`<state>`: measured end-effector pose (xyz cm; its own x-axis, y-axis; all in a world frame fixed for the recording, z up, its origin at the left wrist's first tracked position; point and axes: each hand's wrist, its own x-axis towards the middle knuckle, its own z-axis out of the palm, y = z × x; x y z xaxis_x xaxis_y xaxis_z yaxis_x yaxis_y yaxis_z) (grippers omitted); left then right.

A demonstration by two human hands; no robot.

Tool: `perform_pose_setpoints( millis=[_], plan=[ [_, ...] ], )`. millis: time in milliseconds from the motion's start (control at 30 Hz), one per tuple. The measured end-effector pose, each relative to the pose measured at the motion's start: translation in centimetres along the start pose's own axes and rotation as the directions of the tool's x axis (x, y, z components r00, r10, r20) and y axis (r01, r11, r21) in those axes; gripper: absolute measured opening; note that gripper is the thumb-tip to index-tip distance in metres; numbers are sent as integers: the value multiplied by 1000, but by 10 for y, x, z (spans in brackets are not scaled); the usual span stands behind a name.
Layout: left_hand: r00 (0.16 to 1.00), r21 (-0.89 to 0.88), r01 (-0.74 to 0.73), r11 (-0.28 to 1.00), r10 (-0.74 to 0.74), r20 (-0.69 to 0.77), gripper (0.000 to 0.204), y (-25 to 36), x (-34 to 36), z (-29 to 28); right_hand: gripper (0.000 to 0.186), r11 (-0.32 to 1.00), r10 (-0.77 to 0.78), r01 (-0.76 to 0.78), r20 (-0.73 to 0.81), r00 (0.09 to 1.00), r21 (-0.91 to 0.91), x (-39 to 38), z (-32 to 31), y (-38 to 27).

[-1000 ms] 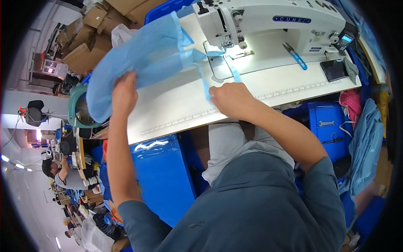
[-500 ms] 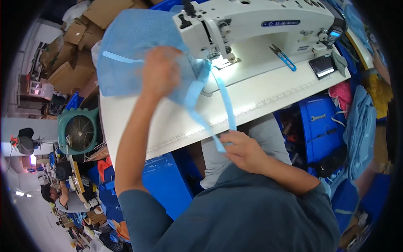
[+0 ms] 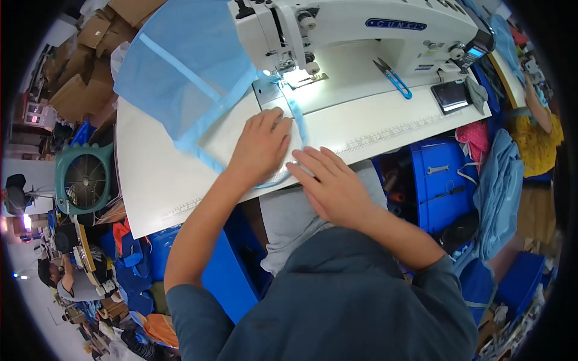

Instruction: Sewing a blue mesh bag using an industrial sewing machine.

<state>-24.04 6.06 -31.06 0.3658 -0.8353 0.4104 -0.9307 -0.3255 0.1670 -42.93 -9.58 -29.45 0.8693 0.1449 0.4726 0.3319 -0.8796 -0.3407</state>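
On the white table, the left hand lies flat, fingers slightly apart; the right hand, fingers spread, is at the blue strap. Left: fan; upper left: boxes.

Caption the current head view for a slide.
At the sewing machine: left hand over the white table, right hand beside a light-blue strip, sheer blue fabric spread at left.
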Motion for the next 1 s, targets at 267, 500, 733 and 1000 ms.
perform_pose_setpoints(
  millis=[267,500,733,1000],
  plan=[
    [998,-27,-13,1000,14,64,27,-1,52,-6,25,977,-93,150,330,939,-152,28,8,10],
    [962,-115,40,992,-7,273,25,7,13,-20,16,996,-75,89,383,921,-20,26,-2,22],
    [650,-32,274,961,-160,743,42,72,-33,-155,29,980,-170,177,-84,982,85,-12,19,23],
    [975,224,91,970,-133,177,29,34,7,-27,34,974,-102,135,-180,978,181,-41,39,-7]
  ],
)
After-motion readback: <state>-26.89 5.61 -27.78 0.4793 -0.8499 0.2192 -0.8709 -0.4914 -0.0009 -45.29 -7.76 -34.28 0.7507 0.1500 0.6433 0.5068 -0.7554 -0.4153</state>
